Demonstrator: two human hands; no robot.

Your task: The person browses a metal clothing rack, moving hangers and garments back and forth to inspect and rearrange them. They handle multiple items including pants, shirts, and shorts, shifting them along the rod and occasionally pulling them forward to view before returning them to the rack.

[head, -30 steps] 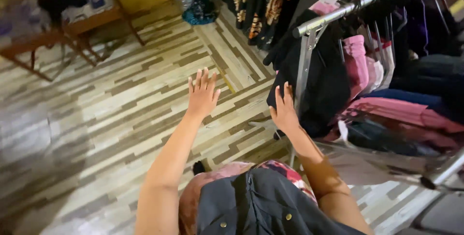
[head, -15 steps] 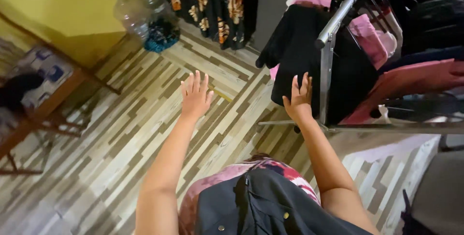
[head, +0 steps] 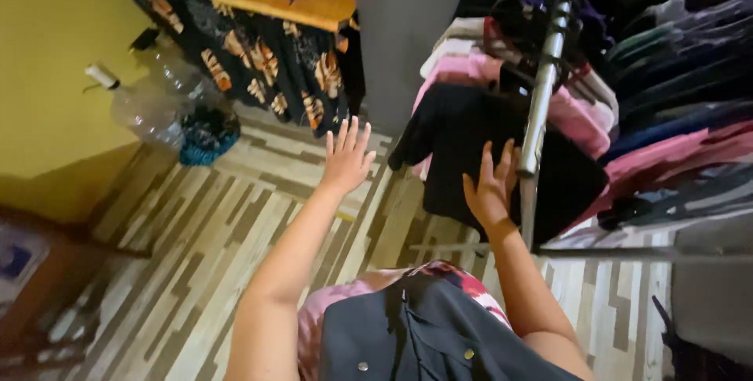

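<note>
Both my arms reach forward over a striped wood-pattern floor. My left hand [head: 346, 157] is spread, fingers apart, holding nothing, above the floor. My right hand [head: 491, 190] is also spread and empty, right in front of a black garment [head: 459, 142] that hangs at the near end of a metal clothes rail [head: 542, 91]. Whether the fingers touch the cloth I cannot tell. Pink garments [head: 576, 118] and dark ones hang behind it along the rail. A dark garment with snap buttons [head: 423, 342] and a pink patterned cloth lie against my front at the bottom.
A clear plastic water jug [head: 153, 107] lies by the yellow wall [head: 55, 59] at left. A dark floral cloth [head: 259, 67] hangs below a wooden tabletop [head: 314, 6]. A grey cabinet [head: 404, 44] stands behind. The rack's base bar [head: 627, 254] crosses the floor at right.
The view has swung to the right and closer to the rack. My right hand has come nearer to the black garment; both hands stay spread and empty.
</note>
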